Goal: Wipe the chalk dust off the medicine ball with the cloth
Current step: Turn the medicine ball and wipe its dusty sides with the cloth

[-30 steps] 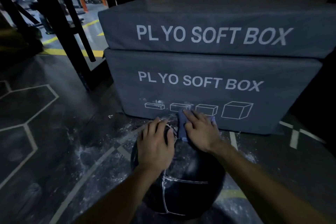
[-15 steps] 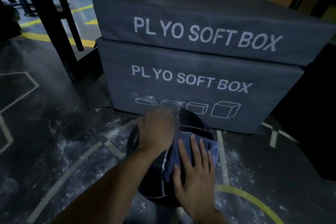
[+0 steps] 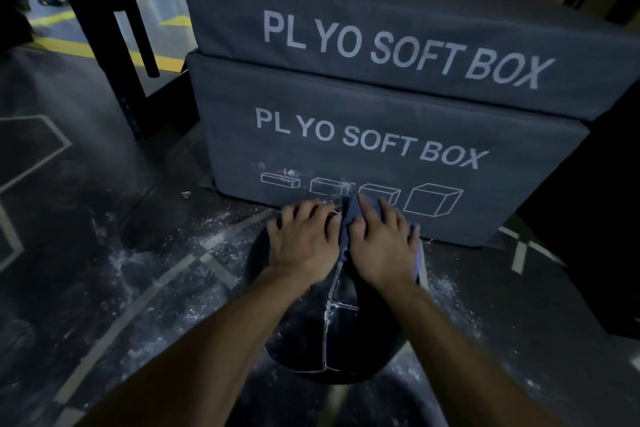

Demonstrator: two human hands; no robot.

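A black medicine ball (image 3: 341,333) with white seams and faint chalk specks rests on the dark floor in front of the soft boxes. My left hand (image 3: 304,243) lies flat on the ball's upper left with its fingers spread, steadying it. My right hand (image 3: 382,246) presses a blue-grey cloth (image 3: 346,236) against the far top of the ball. The cloth shows between the two hands and at the right edge of my right hand; most of it is hidden under the palm.
Two stacked grey "PLYO SOFT BOX" pads (image 3: 381,135) stand right behind the ball. White chalk dust (image 3: 138,260) is scattered on the floor to the left and right of the ball. A black rack post (image 3: 104,31) rises at the back left.
My right hand has slid the cloth from the near side of the ball up over to its far top. My left hand has stayed on the upper left of the ball.
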